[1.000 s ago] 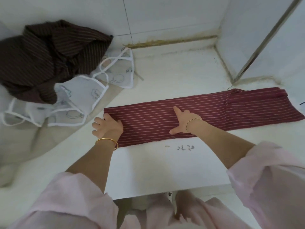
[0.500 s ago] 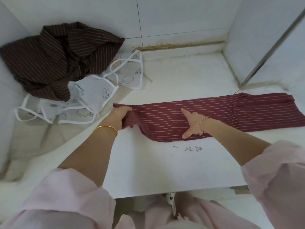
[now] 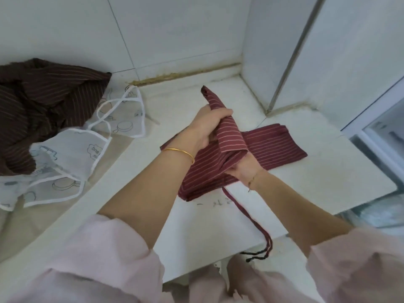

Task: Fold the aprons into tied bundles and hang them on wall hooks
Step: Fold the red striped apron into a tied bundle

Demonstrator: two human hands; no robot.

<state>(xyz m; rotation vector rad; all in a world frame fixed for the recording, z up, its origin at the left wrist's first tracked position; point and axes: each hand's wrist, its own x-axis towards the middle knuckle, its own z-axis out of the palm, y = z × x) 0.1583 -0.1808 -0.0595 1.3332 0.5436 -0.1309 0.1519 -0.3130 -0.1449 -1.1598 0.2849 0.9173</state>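
A dark red apron with thin white stripes lies folded into a long strip on the white counter. My left hand grips the strip's left end and holds it lifted over the middle, its tip pointing up. My right hand sits under that raised fold and holds the cloth at the crease; its fingers are mostly hidden. A red tie string trails from the apron over the counter's front edge.
A brown striped apron is heaped at the far left against the wall. A white printed apron with white edging lies spread beside it. Tiled walls close the back and a corner juts in at the right. A glass-fronted unit stands at the far right.
My left hand has picked up the strip's left end and carried it up and to the right over the middle. My right hand went from pressing flat to holding the fold. The tie string now hangs out.
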